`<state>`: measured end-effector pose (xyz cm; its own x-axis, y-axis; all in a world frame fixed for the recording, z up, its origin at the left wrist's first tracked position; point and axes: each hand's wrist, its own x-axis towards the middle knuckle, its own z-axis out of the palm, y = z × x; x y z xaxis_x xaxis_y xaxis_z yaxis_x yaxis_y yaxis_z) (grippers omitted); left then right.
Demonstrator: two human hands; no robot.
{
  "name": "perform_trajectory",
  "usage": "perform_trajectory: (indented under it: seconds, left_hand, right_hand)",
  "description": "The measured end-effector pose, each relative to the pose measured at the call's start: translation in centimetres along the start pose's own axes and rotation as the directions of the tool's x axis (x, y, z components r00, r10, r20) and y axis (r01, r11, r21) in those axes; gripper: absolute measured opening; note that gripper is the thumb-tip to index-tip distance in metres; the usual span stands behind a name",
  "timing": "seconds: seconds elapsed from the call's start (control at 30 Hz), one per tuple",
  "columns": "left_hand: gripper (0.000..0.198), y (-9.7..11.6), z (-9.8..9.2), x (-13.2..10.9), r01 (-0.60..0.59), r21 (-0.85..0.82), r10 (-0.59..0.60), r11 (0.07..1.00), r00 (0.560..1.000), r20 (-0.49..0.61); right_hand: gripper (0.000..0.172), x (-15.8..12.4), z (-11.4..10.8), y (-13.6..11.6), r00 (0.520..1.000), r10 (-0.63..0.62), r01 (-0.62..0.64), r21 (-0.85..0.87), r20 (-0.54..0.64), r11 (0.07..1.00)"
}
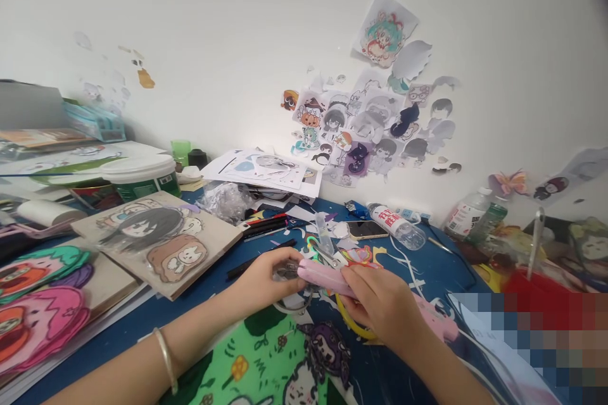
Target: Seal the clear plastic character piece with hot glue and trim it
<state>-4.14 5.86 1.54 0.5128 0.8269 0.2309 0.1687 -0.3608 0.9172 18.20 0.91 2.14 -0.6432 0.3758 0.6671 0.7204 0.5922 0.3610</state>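
My right hand (pixel 380 300) is closed around a long, rounded pink object (pixel 327 276) whose kind I cannot make out. My left hand (pixel 270 275) is curled at that object's left end, thumb and fingertips close together; what lies between them is partly hidden. Just behind the pink object are scissors (pixel 327 257) with metal showing. Below the hands, a dark purple cartoon cutout (pixel 327 351) lies beside green printed fabric (pixel 251 361). A yellow ring (pixel 354 319) shows partly under my right hand, and another pink item (pixel 437 319) with a white cord is beside my right wrist.
Paper scraps litter the blue table (pixel 266 247). A phone (pixel 368 230) and a plastic bottle (pixel 396 226) lie behind. A board with cartoon cutouts (pixel 190 278), colourful cutouts (pixel 42 316) and a white-lidded tub (pixel 137 168) are left. Bottles (pixel 468 212) stand right; paper pictures (pixel 380 114) cover the wall.
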Motion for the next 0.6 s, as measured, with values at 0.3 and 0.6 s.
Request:
perform_trajectory:
  seconds: [0.3,0.6]
  left_hand:
    - [0.041,-0.53,-0.39,-0.27,-0.089,0.179,0.102,0.98,0.993,-0.065]
    - [0.047,-0.52,0.01,-0.57,-0.13,0.153,0.135,0.98,0.991,-0.022]
  right_hand:
    - [0.021,0.05,0.45,-0.37,0.998,0.029,-0.03,0.019,0.049,0.999]
    - [0.022,-0.18,0.61,-0.53,0.996,0.013,-0.017,0.046,0.084,0.999]
